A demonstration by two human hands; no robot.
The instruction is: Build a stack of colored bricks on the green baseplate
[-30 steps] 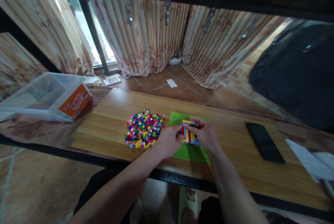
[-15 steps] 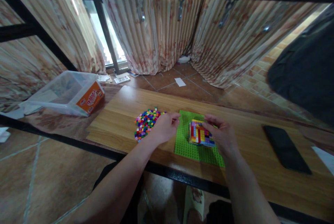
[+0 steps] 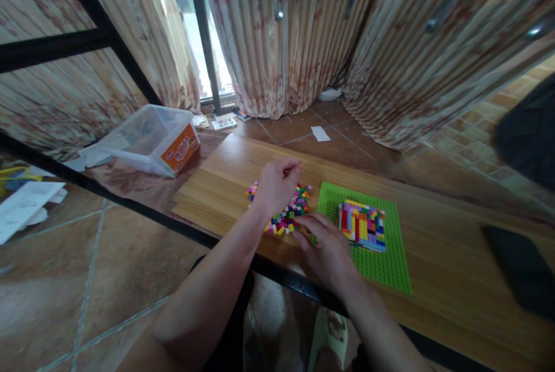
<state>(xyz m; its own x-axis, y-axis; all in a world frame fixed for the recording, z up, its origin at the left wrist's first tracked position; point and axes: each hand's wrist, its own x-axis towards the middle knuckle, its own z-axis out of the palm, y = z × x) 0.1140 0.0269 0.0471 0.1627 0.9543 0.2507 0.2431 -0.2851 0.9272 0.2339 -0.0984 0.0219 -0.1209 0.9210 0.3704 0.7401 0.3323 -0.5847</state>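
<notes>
A pile of small multicoloured toy bricks (image 3: 288,224) lies loose on the wooden tabletop. Above its far side is my left hand (image 3: 277,187), its fingers curled together; whatever they pinch, if anything, is too small to make out. My right hand (image 3: 327,248) reaches to the pile's near right edge, thumb and fingers apart, with no brick visible between them. Just right of that hand lies a green studded baseplate (image 3: 388,271). On it sits a low, roughly square block of built-up bricks (image 3: 364,224) in yellow, red, orange, purple and blue.
A clear plastic bin (image 3: 151,138) with an orange label stands beyond the board's left end. Toward the right lies a dark phone-like slab (image 3: 518,268). A black metal bar (image 3: 299,285) runs along the near edge, and striped curtains (image 3: 277,43) hang behind.
My right hand has left the brick block and moved left to the loose pile. My left hand has shifted back over the pile, away from the baseplate. The view has turned left.
</notes>
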